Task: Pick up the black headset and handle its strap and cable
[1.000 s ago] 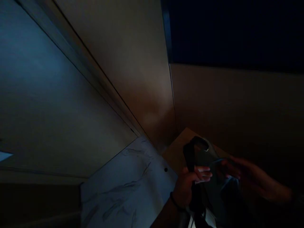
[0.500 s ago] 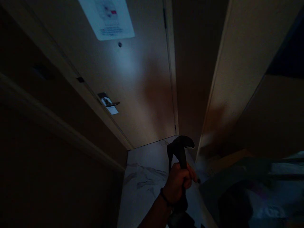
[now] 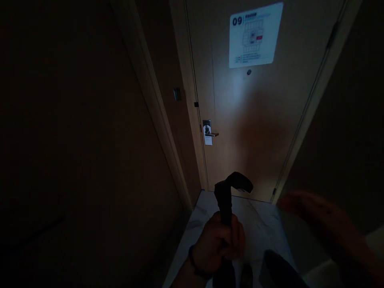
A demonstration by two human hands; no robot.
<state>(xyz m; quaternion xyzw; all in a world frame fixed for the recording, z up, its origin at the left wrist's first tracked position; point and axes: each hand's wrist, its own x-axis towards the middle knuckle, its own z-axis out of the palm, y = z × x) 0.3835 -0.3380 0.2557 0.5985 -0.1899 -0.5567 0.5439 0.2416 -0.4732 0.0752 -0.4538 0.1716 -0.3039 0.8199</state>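
The view is swinging to face the door (image 3: 255, 120). The left hand (image 3: 217, 244) is still gripping the black strap (image 3: 229, 196); the right hand (image 3: 315, 218) is now hanging open, apart.

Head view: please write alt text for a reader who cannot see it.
In a dim entryway, the left hand grips a dark strap-like object held upright, while the blurred right hand is open beside it. Ahead stands a closed wooden door with a lever handle and a floor-plan sign.
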